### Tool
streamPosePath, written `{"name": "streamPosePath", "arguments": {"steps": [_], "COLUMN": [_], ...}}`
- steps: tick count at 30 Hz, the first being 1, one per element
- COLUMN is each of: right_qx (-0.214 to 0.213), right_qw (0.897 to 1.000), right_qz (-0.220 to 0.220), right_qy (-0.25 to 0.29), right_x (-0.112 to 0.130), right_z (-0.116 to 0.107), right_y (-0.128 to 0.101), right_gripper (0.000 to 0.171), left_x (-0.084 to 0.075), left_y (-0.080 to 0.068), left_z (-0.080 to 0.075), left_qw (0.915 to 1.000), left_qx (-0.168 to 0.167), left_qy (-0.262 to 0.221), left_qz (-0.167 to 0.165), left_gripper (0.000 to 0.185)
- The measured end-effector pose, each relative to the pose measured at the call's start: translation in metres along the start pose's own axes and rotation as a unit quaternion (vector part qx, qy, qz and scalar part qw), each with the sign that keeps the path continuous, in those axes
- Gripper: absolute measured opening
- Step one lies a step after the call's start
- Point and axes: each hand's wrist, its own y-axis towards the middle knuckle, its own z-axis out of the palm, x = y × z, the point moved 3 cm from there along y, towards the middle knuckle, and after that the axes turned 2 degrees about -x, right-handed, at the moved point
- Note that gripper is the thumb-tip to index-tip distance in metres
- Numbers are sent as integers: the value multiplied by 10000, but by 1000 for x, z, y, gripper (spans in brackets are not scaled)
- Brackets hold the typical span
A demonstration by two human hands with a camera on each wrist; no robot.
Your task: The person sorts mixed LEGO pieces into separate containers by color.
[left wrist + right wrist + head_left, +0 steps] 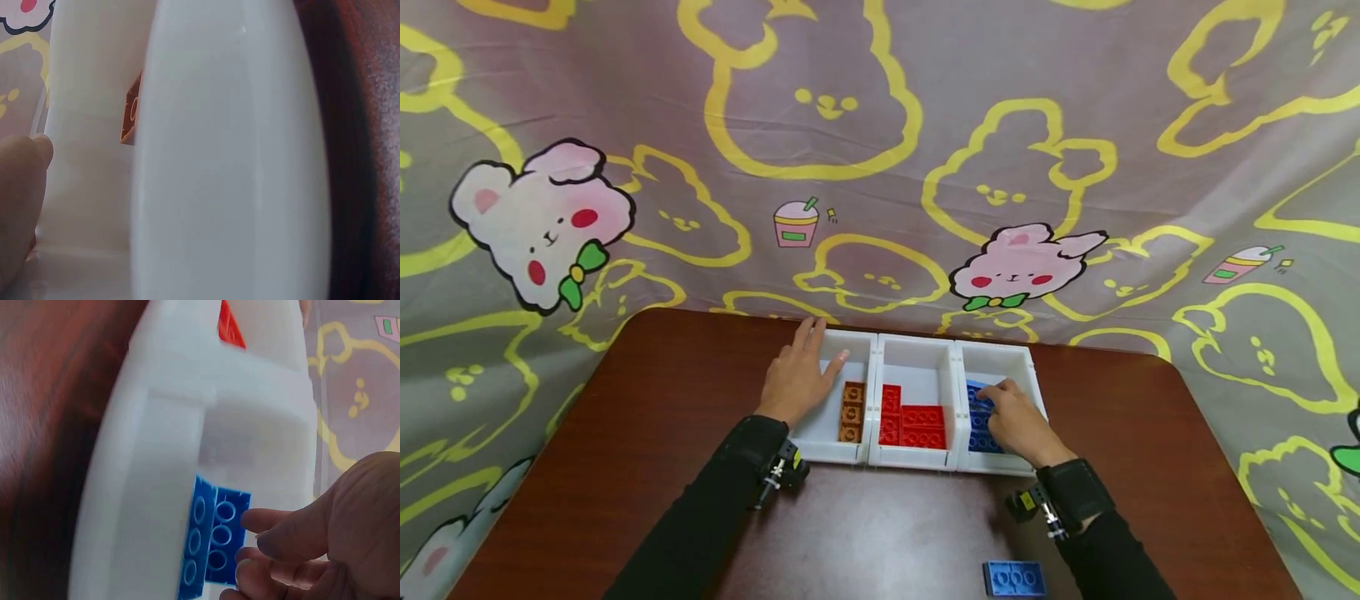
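Already most bricks sit sorted by colour: the right hand [1018,423] fingers [265,520] curl onto blue bricks [212,544] in the bin beneath them; left hand [797,375] rests flat on the orange bin's rim [850,336]. One blue brick [1014,577] waits behind the right wrist.

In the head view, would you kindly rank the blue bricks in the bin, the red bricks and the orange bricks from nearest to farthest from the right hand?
1. Blue bricks, right bin, under the right hand.
2. Red bricks, middle bin.
3. Orange bricks, left bin.
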Motion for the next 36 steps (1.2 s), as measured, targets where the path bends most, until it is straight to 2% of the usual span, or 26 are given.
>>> {"name": "streamPosePath", "arguments": {"steps": [5,9,12,16,19,25,33,36], "right_qx": [-17,-7,220,576,728,739,866,788], "right_qw": [9989,9972,9969,9950,9943,9933,9893,9915], "right_qz": [455,715,755,806,773,888,1168,1031], "right_qy": [101,208,55,-112,-40,-31,-84,-88], "right_x": [-6,-8,-7,-5,-3,0,2,2], "right_z": [2,4,5,3,-1,-3,7,9], "right_y": [7,13,17,16,10,-4,-7,-8], "right_gripper": [33,46,53,48,48,54,54,52], "left_x": [2,3,3,2,0,0,2,2], "left_y": [0,1,1,2,2,4,1,-1], "left_z": [1,2,3,2,-1,-3,3,3], "left_qw": [10000,10000,10000,9999,10000,9999,9998,10000], "left_qx": [51,29,31,117,55,94,173,79], "left_qy": [24,35,32,17,44,89,69,49], "left_qz": [1,14,-15,-18,56,28,-81,-21], "left_gripper": [75,75,75,76,76,76,76,76]}}
